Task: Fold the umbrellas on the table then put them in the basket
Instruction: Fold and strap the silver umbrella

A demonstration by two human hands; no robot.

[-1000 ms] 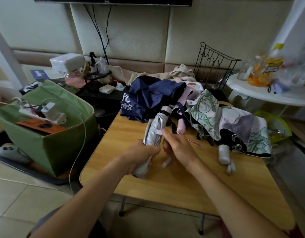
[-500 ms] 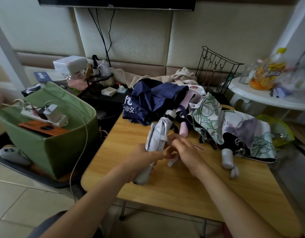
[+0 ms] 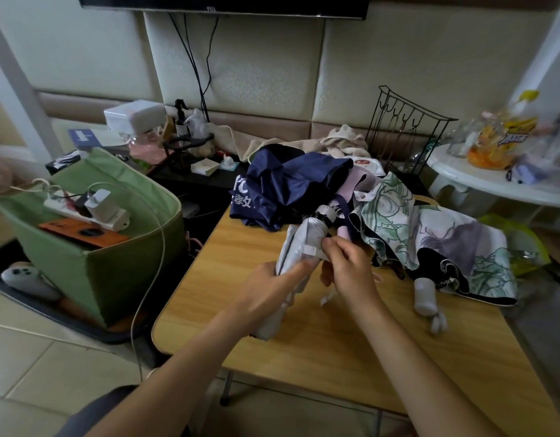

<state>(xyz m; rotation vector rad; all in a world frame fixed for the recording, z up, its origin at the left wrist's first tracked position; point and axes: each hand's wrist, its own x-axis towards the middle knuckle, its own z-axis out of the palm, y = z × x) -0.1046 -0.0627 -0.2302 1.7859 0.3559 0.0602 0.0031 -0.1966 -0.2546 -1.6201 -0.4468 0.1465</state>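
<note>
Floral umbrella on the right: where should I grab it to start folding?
Probably by its white handle, which sticks out bare from the floral umbrella toward the near table edge. Come from the near right; the canopy is loose, crumpled cloth.

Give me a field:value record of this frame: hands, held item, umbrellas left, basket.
left_hand: left hand grips the rolled silver umbrella round its lower part
right_hand: right hand pinches the closure strap against the canopy
silver_umbrella: rolled, tilted, held over the wooden table
unfolded: navy umbrella and floral umbrella, crumpled at the table's far side
basket: green basket on the floor left of the table; holds a power strip, no umbrella visible in it
</note>
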